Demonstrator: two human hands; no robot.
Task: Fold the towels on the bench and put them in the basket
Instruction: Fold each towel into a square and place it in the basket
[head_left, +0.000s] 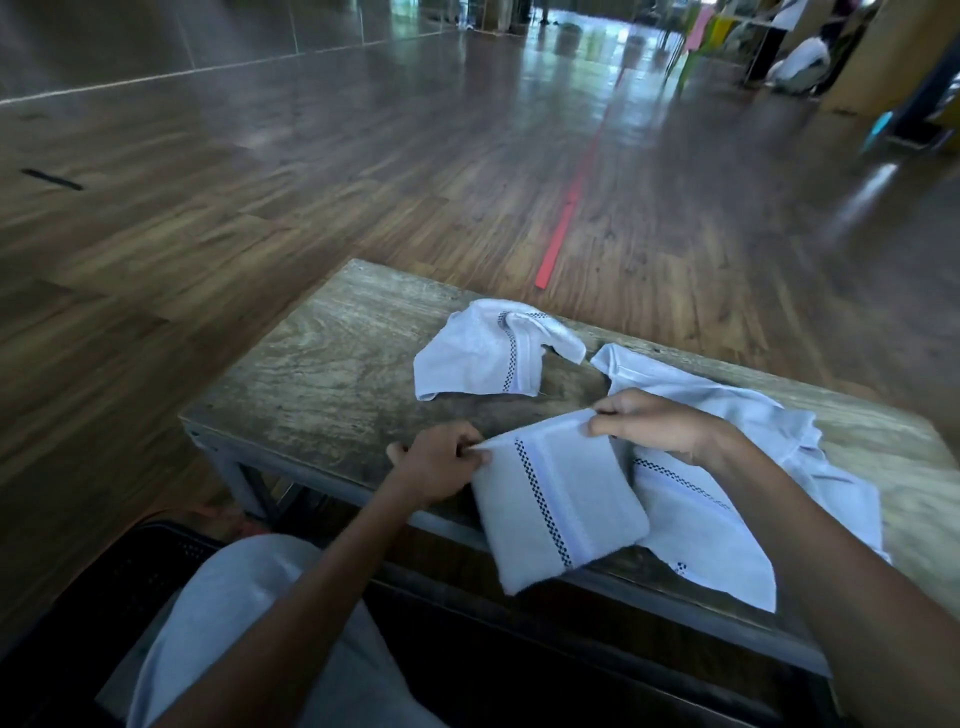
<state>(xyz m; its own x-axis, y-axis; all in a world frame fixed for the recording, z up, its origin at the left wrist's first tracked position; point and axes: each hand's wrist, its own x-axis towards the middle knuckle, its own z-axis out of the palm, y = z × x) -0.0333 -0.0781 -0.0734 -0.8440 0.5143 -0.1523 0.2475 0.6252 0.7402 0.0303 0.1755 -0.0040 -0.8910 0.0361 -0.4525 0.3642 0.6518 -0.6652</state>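
bench of worn wood fills the lower middle of the view. at its near edge both hands have hold of one folded towel, white with a dark checked stripe. the left hand has its fingers curled and pinches the top left corner. the right hand pinches the top right corner between thumb and fingers. the top edge is pulled taut between them and lifted; the lower part lies on the bench and hangs past its near edge. just beside it on the right, partly under the right forearm, a spread towel lies loose, its near corner also over the edge. a crumpled towel lies farther back, apart from both. a dark basket sits at lower left, lower than the bench top, largely hidden by the person's grey trouser leg. a red tape strip runs along the wood floor beyond the bench. a crouching figure shows far off at upper right.
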